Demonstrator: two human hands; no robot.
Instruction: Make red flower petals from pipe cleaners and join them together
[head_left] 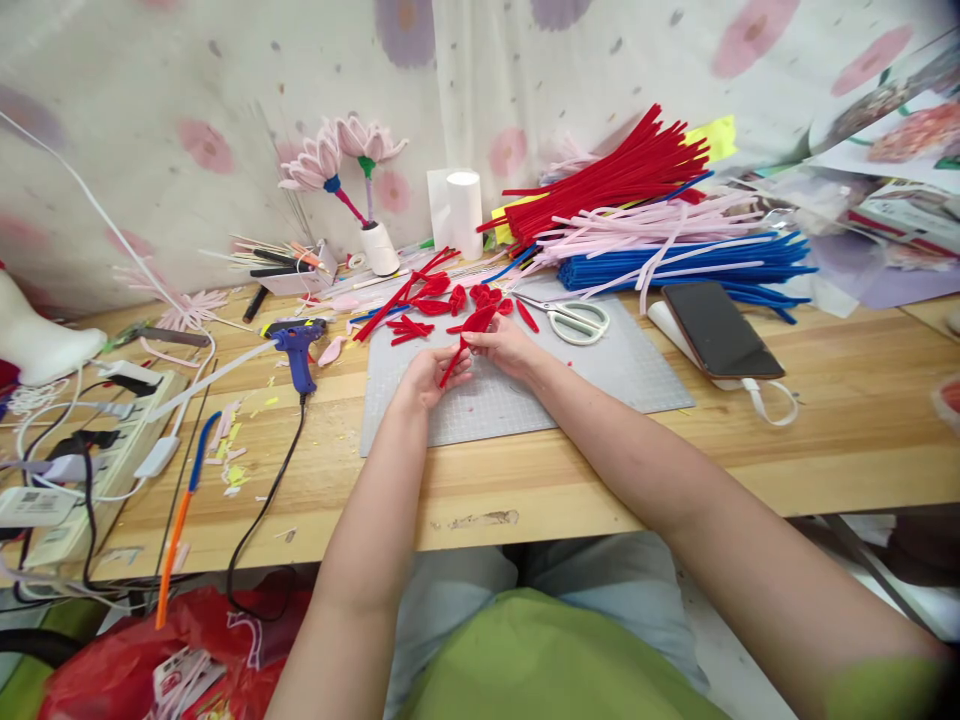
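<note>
Both my hands meet over a grey cutting mat (600,375) on a wooden table. My left hand (427,375) pinches the lower end of a red pipe-cleaner piece (469,335). My right hand (506,345) grips its upper, wider folded end. Several finished red petal shapes (431,300) lie just beyond my hands at the mat's far edge. White scissors (574,320) rest to the right of them.
A blue glue gun (300,350) lies left of the mat, its cord running off the table edge. A phone (716,330) sits right of the mat. Bundles of red (615,175), pink and blue pipe cleaners (690,265) fill the back right. A power strip (97,440) sits far left.
</note>
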